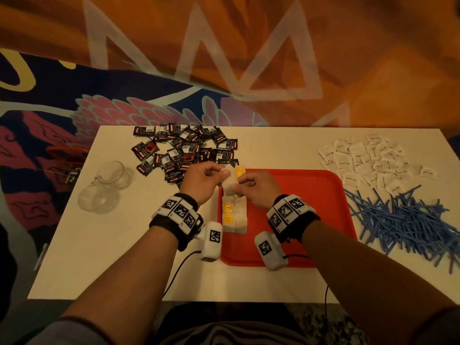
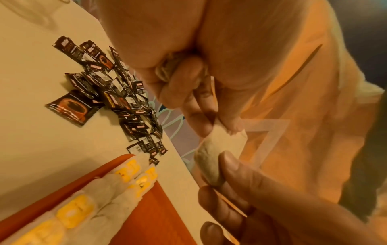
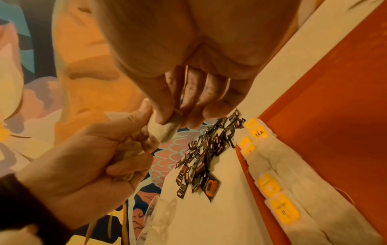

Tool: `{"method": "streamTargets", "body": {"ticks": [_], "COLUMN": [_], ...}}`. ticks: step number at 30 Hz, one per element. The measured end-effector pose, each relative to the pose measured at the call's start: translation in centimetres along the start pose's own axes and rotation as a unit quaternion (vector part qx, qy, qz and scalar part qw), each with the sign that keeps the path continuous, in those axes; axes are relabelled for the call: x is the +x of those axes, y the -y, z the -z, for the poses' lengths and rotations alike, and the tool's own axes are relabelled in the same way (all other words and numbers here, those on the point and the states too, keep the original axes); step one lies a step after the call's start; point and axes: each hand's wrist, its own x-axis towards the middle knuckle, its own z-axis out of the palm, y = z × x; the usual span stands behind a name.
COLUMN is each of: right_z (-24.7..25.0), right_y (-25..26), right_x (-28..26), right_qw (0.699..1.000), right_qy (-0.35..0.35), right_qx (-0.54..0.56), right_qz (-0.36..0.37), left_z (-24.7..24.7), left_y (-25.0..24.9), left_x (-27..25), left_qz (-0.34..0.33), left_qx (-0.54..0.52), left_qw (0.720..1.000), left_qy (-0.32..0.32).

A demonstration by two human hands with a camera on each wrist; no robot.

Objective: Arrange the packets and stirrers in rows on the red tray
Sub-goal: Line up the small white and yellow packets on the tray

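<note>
Currently: one tea bag pinched between both grips over the tray's far-left corner

A white tea bag (image 1: 229, 183) is held aloft between the two hands. It is pinched at its top by the thumb and fingers of the left hand (image 1: 202, 180), and at its lower right edge by the thumb and forefinger of the right hand (image 1: 254, 189). More crumpled tea bag material is seen bunched in the left palm in the wrist views.

Directly below and nearer the person than the grips, two columns of tea bags with yellow tags (image 1: 234, 215) are laid along the left edge of the red tray (image 1: 311, 195). Beyond the left grip, black packets (image 1: 185, 149) are piled on the surface (image 1: 112, 245). Well to the right of the right grip, white packets (image 1: 371, 158) and blue stirrers (image 1: 405, 220) are heaped.
</note>
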Motion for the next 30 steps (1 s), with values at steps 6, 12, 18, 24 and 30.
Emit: {"method": "streamTargets", "body": {"ticks": [6,12,18,24,30], "right_z": [-2.3,-5.8,-8.5,-9.8,-10.4], "right_y": [-3.0,-7.8,-10.6,-11.6,-11.8], "right_x": [-0.2,-1.7,-3.5,-2.9,-2.8], "right_qw": [0.994,0.960,0.947,0.937,0.936], "right_qy": [0.016,0.027,0.009,-0.040,-0.060], "right_qx": [-0.028,-0.142,-0.126,-0.169,-0.171], "right_qz": [-0.109,-0.241,-0.294,-0.303,-0.303], "left_z": [-0.4,0.7,1.9,2.5,2.7], "left_y": [3.4,7.3,10.1,10.9,11.0], "left_x": [-0.7,-1.7,-3.5,-4.2,-4.1], "left_qz": [0.059,0.164,0.216,0.242,0.248], "left_qx": [0.059,0.055,0.058,0.020,0.012], "left_qw": [0.996,0.985,0.975,0.970,0.968], "left_qy": [0.027,0.013,0.002,-0.011,-0.018]}}
